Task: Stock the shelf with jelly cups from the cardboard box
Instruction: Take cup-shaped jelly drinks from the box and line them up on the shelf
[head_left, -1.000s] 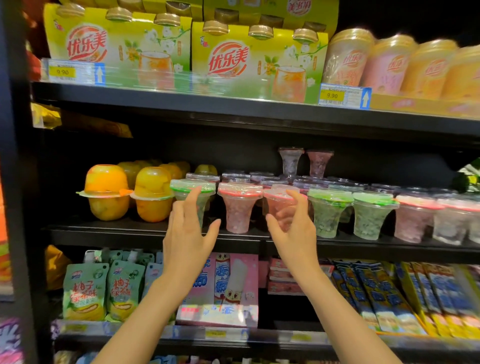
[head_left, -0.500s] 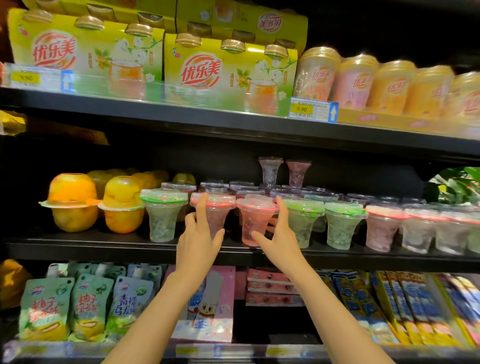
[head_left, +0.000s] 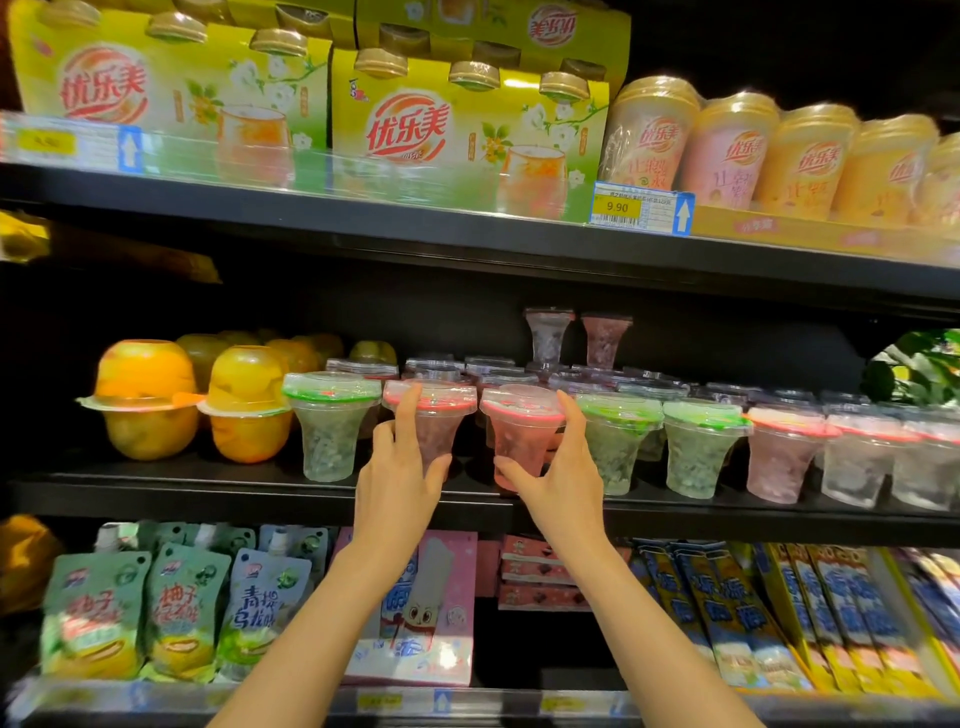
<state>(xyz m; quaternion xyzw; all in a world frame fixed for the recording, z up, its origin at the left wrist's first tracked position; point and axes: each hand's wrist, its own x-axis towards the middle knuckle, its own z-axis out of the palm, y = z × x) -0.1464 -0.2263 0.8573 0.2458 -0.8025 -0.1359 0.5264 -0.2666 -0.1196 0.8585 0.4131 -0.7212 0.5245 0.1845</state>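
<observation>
**Both hands on two pink cups at the shelf front**

Your left hand (head_left: 400, 480) wraps a pink cup (head_left: 430, 423) from below, the index finger stretched up to its red lid and the thumb on the right of its stem. Your right hand (head_left: 563, 480) grips the next pink cup (head_left: 521, 434), fingers spread: thumb low on the base, index finger up along the right side to the lid. Both cups stand upright on the middle shelf (head_left: 249, 491), in the front row, between a green-lid cup (head_left: 330, 421) on the left and another green-lid cup (head_left: 617, 441) on the right. The two pink cups are just beside each other.
</observation>
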